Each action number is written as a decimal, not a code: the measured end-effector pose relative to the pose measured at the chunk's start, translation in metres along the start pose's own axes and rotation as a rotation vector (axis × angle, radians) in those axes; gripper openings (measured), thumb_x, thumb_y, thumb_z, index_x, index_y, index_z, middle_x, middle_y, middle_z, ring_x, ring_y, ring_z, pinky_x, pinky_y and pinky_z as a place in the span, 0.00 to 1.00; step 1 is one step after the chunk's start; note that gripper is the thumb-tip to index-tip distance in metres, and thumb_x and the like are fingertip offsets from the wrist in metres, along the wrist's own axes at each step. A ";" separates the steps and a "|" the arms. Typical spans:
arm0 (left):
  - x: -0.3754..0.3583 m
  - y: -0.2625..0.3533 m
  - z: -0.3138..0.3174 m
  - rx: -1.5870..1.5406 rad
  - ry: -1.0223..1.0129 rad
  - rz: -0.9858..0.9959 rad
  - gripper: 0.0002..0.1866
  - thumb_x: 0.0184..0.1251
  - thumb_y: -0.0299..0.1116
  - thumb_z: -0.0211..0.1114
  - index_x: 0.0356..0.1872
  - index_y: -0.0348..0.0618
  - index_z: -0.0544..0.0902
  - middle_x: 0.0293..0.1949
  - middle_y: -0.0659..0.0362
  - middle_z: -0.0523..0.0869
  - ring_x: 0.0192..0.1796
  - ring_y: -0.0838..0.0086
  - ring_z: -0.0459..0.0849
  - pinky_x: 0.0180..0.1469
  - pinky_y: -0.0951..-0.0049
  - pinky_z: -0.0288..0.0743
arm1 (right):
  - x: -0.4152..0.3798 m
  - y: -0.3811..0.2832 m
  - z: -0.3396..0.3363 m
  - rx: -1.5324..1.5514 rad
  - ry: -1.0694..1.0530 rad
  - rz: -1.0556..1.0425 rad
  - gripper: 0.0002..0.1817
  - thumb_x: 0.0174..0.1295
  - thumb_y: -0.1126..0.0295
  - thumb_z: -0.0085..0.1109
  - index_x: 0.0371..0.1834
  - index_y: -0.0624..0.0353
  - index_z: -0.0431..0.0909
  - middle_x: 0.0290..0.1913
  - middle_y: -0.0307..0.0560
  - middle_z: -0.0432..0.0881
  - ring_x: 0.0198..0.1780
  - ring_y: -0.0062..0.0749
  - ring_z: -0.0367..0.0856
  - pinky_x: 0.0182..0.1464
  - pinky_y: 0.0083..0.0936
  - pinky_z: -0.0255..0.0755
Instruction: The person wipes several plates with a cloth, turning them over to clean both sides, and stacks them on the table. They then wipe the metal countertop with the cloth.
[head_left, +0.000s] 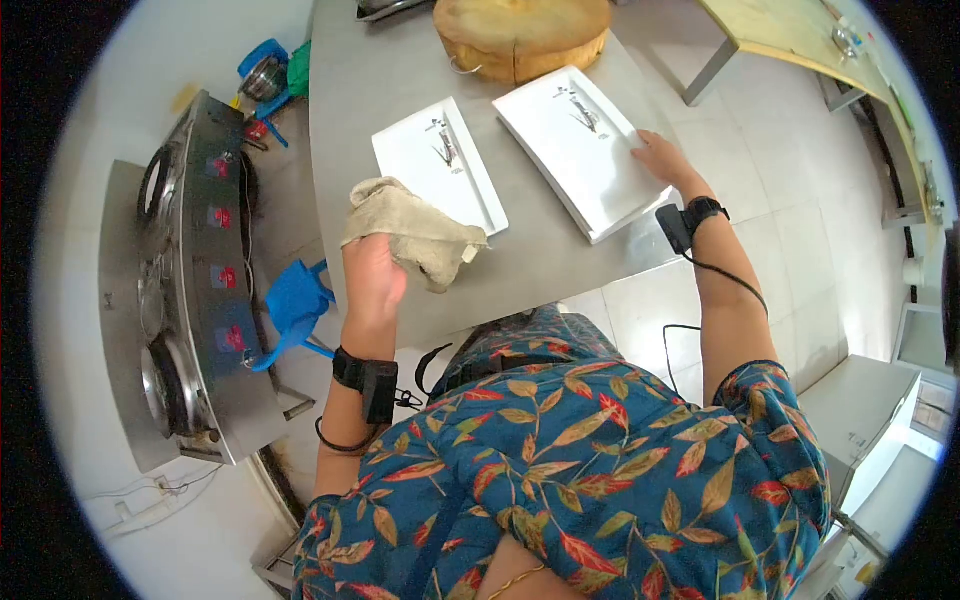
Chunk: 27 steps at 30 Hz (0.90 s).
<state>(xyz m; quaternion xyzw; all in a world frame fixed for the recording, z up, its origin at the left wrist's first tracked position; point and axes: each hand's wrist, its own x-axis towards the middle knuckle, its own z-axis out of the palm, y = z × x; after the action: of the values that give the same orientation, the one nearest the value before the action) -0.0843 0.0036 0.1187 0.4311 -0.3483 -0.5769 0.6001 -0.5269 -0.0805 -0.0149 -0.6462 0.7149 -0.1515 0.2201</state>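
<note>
A crumpled beige cloth is bunched in my left hand, whose fingers are closed and partly hidden by it. The cloth hangs over the near end of a white rectangular tray with a dark plant-like print. To the right lies what looks like a stack of similar white trays, the top one printed likewise. My right hand grips the right edge of these trays, fingers on the rim; its underside is hidden.
Both sets of trays rest on a steel table. A thick round wooden chopping block stands at its far end. Left of the table are a steel stove and a blue stool. Another table is at upper right.
</note>
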 end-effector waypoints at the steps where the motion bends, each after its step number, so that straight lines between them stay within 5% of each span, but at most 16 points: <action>1: -0.001 0.001 0.002 0.006 0.008 -0.010 0.12 0.61 0.24 0.55 0.47 0.36 0.74 0.44 0.58 0.79 0.46 0.71 0.78 0.49 0.71 0.72 | 0.001 0.004 0.002 0.030 -0.042 -0.013 0.28 0.56 0.58 0.53 0.59 0.60 0.64 0.57 0.61 0.68 0.57 0.48 0.68 0.59 0.34 0.61; 10: 0.001 0.001 0.003 0.060 -0.024 -0.008 0.13 0.60 0.23 0.55 0.46 0.36 0.75 0.44 0.58 0.79 0.46 0.71 0.78 0.49 0.72 0.72 | -0.013 -0.057 0.005 -0.081 0.341 0.092 0.28 0.56 0.62 0.55 0.60 0.59 0.64 0.59 0.63 0.64 0.58 0.49 0.68 0.58 0.36 0.64; 14: -0.004 0.007 0.007 0.079 -0.091 -0.013 0.12 0.60 0.23 0.55 0.46 0.35 0.75 0.44 0.58 0.79 0.46 0.71 0.78 0.49 0.72 0.72 | -0.012 -0.131 -0.035 0.385 0.582 -0.119 0.26 0.58 0.63 0.55 0.57 0.64 0.65 0.54 0.60 0.69 0.54 0.44 0.71 0.54 0.32 0.66; 16: -0.005 0.008 0.009 0.023 -0.126 -0.072 0.12 0.60 0.22 0.56 0.46 0.36 0.75 0.43 0.58 0.79 0.45 0.72 0.78 0.48 0.71 0.72 | -0.033 -0.190 -0.074 0.743 0.544 -0.272 0.22 0.62 0.63 0.48 0.55 0.67 0.64 0.50 0.55 0.70 0.49 0.38 0.72 0.49 0.32 0.67; 19: -0.006 0.011 0.013 0.002 -0.144 -0.106 0.13 0.59 0.20 0.56 0.47 0.36 0.74 0.43 0.58 0.79 0.45 0.72 0.78 0.48 0.71 0.73 | -0.040 -0.245 -0.106 1.022 0.622 -0.375 0.24 0.60 0.66 0.52 0.59 0.64 0.64 0.52 0.48 0.72 0.53 0.32 0.71 0.56 0.25 0.62; 27: -0.010 0.015 0.006 -0.041 -0.244 -0.130 0.15 0.57 0.18 0.54 0.47 0.36 0.73 0.42 0.57 0.79 0.44 0.71 0.79 0.47 0.70 0.75 | -0.074 -0.322 -0.146 1.556 0.522 -0.478 0.21 0.59 0.71 0.52 0.55 0.67 0.66 0.43 0.47 0.76 0.45 0.27 0.74 0.44 0.19 0.67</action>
<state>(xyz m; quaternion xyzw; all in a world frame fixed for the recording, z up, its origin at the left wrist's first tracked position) -0.0846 0.0121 0.1355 0.3672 -0.3780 -0.6696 0.5234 -0.3206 -0.0555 0.2803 -0.3891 0.2795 -0.7857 0.3915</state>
